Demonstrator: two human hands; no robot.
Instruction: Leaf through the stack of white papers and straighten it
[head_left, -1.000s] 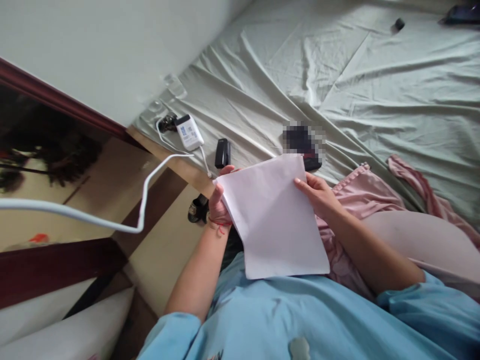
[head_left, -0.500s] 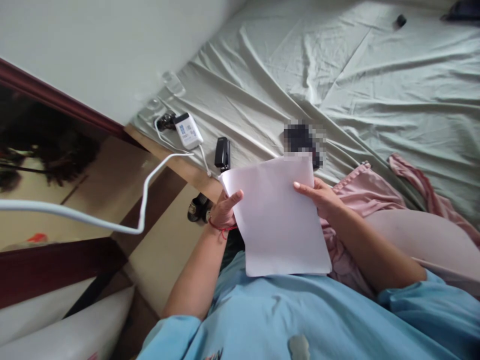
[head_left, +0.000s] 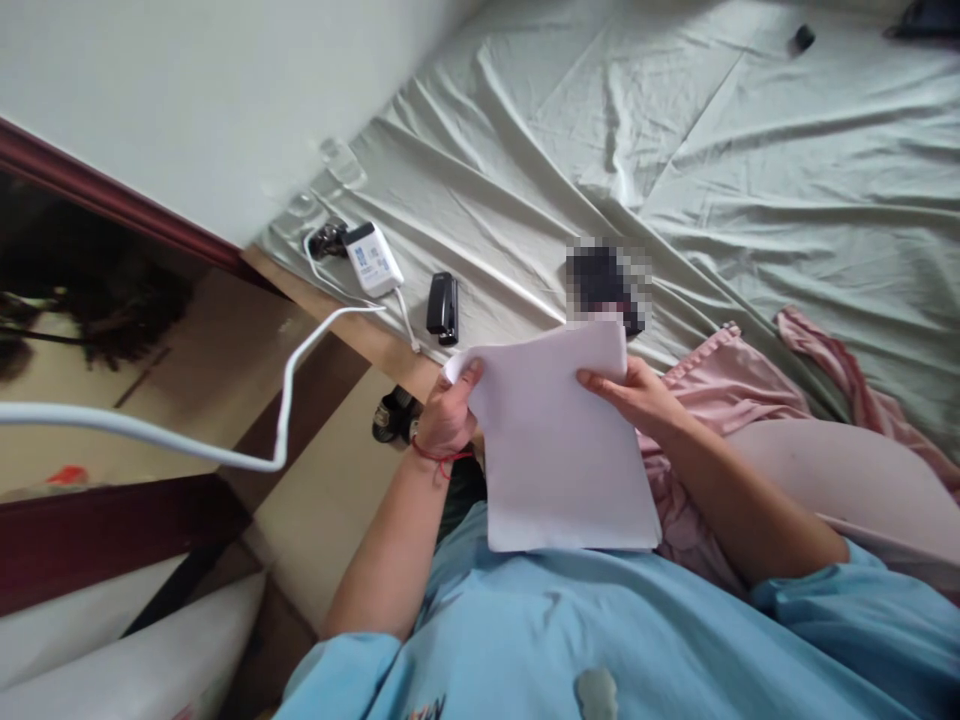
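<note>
The person sits at the edge of the bed (head_left: pixel 750 180), holding a stack of white paper (head_left: pixel 559 440) up over the lap. The left hand (head_left: pixel 448 415) is closed on the stack's upper left corner, thumb laid across the front of the top sheet and the other fingers hidden behind it (a thin red string circles that wrist). The right hand (head_left: pixel 634 393) grips the right edge near the top, thumb on the front, fingers curled behind. The lower edge of the paper sits against the light blue shirt (head_left: pixel 600 640).

On the wrinkled pale green sheet just beyond the paper lies a small black stapler (head_left: pixel 442 306), and near it a white charger block (head_left: pixel 371 260) with a white cable (head_left: pixel 225 450) that loops off the bed and runs out to the left. A dark object lies right above the paper's top edge, too blurred to make out. Pink cloth (head_left: pixel 720 385) is bunched beside the right forearm, on the bed.
</note>
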